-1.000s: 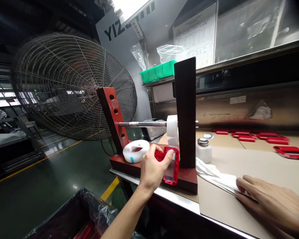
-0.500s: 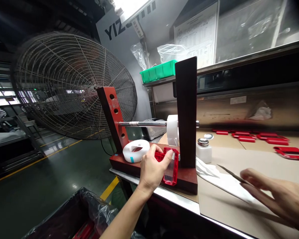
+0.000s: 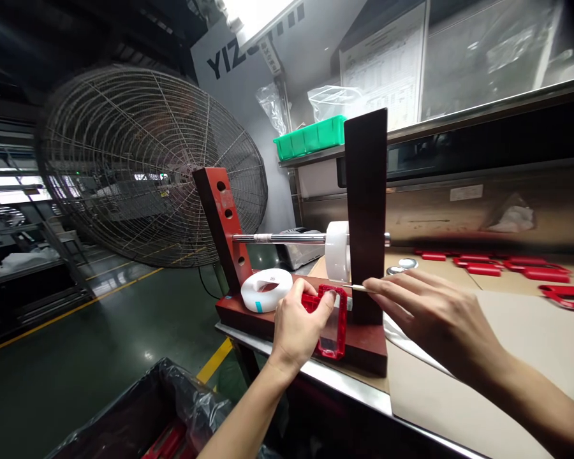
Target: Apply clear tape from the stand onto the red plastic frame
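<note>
A red plastic frame (image 3: 340, 338) with a clear middle is pinched in my left hand (image 3: 299, 322), in front of the base of a dark red stand (image 3: 366, 217). My right hand (image 3: 425, 312) holds a thin, light-tipped tool (image 3: 358, 288) between its fingers, its tip close to the upper right edge of the frame. On the stand's metal rod (image 3: 291, 238) hangs a white roll (image 3: 337, 252), just above the frame. Another white roll (image 3: 266, 290) with a blue mark lies on the stand's base beside my left hand.
Several red parts (image 3: 548, 274) lie at the back right of the table (image 3: 521, 331). A white cloth (image 3: 418, 347) is under my right hand. A black-lined bin (image 3: 172, 389) stands below left, a large fan (image 3: 157, 166) behind. A green tray (image 3: 310, 137) sits on a shelf.
My right hand has moved left from over the table to the frame, bringing the tool's tip beside it. It now hides the small bottle. My left hand keeps its hold on the frame.
</note>
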Demonstrator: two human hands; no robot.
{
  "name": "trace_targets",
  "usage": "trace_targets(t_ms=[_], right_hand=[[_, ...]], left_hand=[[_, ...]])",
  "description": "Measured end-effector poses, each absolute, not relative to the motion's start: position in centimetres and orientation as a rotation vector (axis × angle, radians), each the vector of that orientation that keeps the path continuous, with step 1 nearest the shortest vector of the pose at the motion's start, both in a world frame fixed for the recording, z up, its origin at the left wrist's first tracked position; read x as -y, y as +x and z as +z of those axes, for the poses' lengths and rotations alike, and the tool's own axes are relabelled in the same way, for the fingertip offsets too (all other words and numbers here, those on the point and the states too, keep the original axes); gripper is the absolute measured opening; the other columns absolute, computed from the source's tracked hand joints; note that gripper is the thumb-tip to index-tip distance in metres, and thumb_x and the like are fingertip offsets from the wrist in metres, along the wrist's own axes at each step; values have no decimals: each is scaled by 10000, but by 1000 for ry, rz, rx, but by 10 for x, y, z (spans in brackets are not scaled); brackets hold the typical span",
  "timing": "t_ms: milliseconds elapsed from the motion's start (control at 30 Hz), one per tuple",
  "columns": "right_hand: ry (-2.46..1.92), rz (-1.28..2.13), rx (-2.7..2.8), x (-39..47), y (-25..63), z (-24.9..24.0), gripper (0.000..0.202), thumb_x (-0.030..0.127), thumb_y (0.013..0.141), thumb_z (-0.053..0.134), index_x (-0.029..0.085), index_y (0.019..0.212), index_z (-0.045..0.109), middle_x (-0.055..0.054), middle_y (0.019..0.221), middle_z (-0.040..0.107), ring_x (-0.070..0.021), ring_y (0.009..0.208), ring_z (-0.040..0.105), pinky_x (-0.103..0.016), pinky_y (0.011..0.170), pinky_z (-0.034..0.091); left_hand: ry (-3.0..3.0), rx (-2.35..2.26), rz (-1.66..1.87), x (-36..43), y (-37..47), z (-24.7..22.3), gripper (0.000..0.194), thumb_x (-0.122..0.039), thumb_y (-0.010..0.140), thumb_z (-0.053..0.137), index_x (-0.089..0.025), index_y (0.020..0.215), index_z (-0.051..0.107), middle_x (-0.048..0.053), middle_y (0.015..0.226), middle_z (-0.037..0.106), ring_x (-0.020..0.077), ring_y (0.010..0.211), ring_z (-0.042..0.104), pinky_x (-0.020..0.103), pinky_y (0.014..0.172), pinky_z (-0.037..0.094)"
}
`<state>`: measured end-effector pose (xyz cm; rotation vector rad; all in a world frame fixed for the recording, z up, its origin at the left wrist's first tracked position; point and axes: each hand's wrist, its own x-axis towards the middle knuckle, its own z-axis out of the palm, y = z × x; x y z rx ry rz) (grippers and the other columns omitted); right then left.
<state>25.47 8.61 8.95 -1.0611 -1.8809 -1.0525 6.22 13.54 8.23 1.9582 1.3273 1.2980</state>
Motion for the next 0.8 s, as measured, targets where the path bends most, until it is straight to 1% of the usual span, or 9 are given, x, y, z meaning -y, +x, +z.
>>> trace_targets(t_ms=[100, 233, 333, 467, 600, 700, 800], right_hand=[[-1067, -1031, 1901, -88, 253, 89, 160, 207, 948, 525, 185, 896, 675, -1, 808, 691, -166, 742, 597, -280, 614, 342], [-1082, -1025, 1934, -88, 254, 90, 157, 210, 947, 525, 179, 936, 679, -7, 824, 687, -173, 783, 598, -282, 633, 339], [-1118, -1053, 1965, -88, 251, 92, 144, 192, 935, 535, 194, 939, 680, 14, 772, 661, -173, 722, 571, -292, 610, 313], [-1193, -1070, 1995, -90, 244, 94, 118, 149, 896, 564, 205, 888, 668, 19, 735, 622, -179, 676, 547, -300, 583, 279], [-1251, -1100, 1990, -84, 249, 87, 151, 149, 917, 509, 208, 871, 640, 15, 706, 595, -195, 686, 559, -301, 581, 278], [-1300, -1123, 1975, -75, 268, 71, 261, 197, 967, 397, 204, 860, 635, -11, 753, 630, -216, 686, 595, -298, 546, 312], [-1400, -965, 1959, -64, 298, 46, 365, 353, 1006, 306, 255, 902, 641, 7, 824, 663, -157, 583, 617, -261, 430, 334]], left_hand=[[1962, -1318, 1295, -136, 62, 82, 297, -422, 792, 600, -234, 663, 410, -54, 582, 489, 142, 565, 455, 276, 591, 338], [1960, -1315, 1285, -136, 62, 82, 298, -418, 794, 594, -234, 658, 404, -56, 586, 485, 141, 566, 457, 280, 600, 339], [1961, -1319, 1281, -136, 62, 81, 293, -417, 795, 587, -235, 660, 402, -58, 583, 482, 140, 564, 454, 280, 595, 330], [1962, -1333, 1279, -138, 62, 79, 305, -444, 798, 587, -235, 666, 409, -59, 580, 474, 143, 567, 444, 281, 588, 322], [1953, -1328, 1264, -140, 60, 75, 342, -483, 805, 594, -232, 670, 405, -59, 595, 481, 139, 579, 450, 279, 606, 338], [1937, -1332, 1250, -138, 57, 71, 345, -477, 796, 612, -230, 669, 408, -57, 598, 480, 136, 580, 438, 275, 603, 333], [1913, -1329, 1234, -135, 55, 68, 346, -470, 793, 616, -228, 662, 406, -61, 590, 467, 128, 571, 419, 269, 593, 330]])
